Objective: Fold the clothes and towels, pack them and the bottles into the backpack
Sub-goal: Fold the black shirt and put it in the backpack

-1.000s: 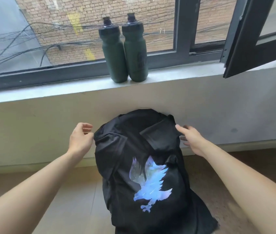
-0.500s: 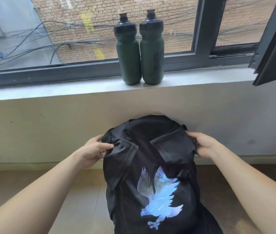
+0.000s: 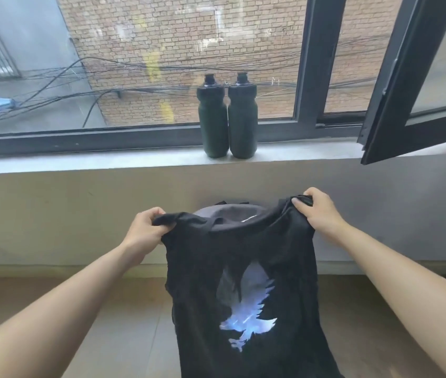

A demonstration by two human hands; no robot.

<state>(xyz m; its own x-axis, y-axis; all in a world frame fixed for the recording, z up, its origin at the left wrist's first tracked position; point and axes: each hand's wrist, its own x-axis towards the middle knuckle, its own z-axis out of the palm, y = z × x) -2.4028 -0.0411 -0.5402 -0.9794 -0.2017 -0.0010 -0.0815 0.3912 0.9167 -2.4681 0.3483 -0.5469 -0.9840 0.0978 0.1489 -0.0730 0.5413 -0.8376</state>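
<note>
A black T-shirt (image 3: 284, 268) with a pale blue eagle print hangs in front of me, lifted off the floor. My left hand (image 3: 145, 230) grips its left shoulder and my right hand (image 3: 316, 211) grips its right shoulder, holding it spread between them. Behind the collar shows a dark rounded top (image 3: 232, 215), possibly the backpack; the shirt hides the rest. Two dark green bottles (image 3: 213, 118) (image 3: 243, 118) with black caps stand upright side by side on the windowsill (image 3: 107, 160), above and beyond the shirt.
A black window sash (image 3: 407, 85) swings open inward over the sill at the right. Below the sill a pale wall (image 3: 52, 214) runs down to a tiled floor (image 3: 123, 323). No towels are in view.
Both hands took hold of the shirt's shoulders and raised it from where it lay draped; the shirt now hangs stretched between them. The view has tilted upward.
</note>
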